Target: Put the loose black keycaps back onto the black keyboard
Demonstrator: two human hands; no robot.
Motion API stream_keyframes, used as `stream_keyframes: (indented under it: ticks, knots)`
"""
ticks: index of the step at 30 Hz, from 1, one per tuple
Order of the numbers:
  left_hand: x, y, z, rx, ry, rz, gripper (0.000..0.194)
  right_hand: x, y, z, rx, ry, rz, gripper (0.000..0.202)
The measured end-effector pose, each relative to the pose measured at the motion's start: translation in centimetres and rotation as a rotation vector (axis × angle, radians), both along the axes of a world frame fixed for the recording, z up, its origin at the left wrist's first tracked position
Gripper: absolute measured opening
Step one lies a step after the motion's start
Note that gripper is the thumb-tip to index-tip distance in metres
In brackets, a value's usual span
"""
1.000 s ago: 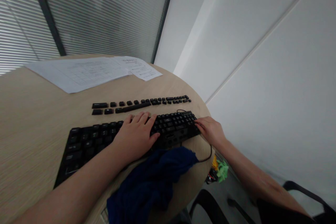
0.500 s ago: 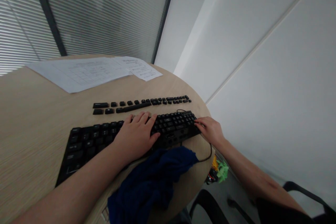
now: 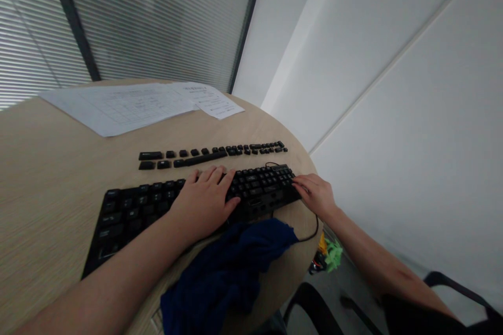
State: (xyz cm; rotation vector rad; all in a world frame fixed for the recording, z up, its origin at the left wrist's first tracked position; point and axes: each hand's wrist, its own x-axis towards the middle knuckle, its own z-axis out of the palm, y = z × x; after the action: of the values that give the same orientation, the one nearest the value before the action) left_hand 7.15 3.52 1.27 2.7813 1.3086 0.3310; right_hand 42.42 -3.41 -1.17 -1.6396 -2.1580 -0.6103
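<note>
A black keyboard [image 3: 135, 208] lies across the table, and the row of it nearest me on the right part shows bare sockets without keycaps. My left hand [image 3: 206, 193] rests on its middle with the fingers spread, hiding the keys below. At the keyboard's right end, my right hand [image 3: 314, 192] has thumb and fingers pinched together; whatever is between them is too small to make out. Beyond the keyboard, loose black keycaps [image 3: 150, 156] stand in two rows, with a long space bar [image 3: 206, 158] among them.
A crumpled blue cloth [image 3: 223, 261] lies at the near side of the round wooden table [image 3: 47, 178]. A cable [image 3: 314, 233] curves by the table's right edge. Printed papers [image 3: 133, 110] lie at the back. A chair [image 3: 314, 306] stands below, near a white wall.
Almost nothing differs. Both hands keep their places on the keyboard, and the view has shifted very slightly.
</note>
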Motion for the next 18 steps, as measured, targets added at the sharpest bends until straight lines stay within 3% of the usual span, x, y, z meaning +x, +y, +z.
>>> stream_keyframes:
  ticks: [8, 18]
  knots:
    - [0.0, 0.1, -0.2, 0.02, 0.013, -0.001, 0.065, 0.3, 0.2, -0.1, 0.002, 0.057, 0.03, 0.025]
    - [0.1, 0.1, 0.0, 0.002, 0.001, 0.0, 0.065, 1.4, 1.2, 2.8, -0.3, 0.042, 0.146, 0.023]
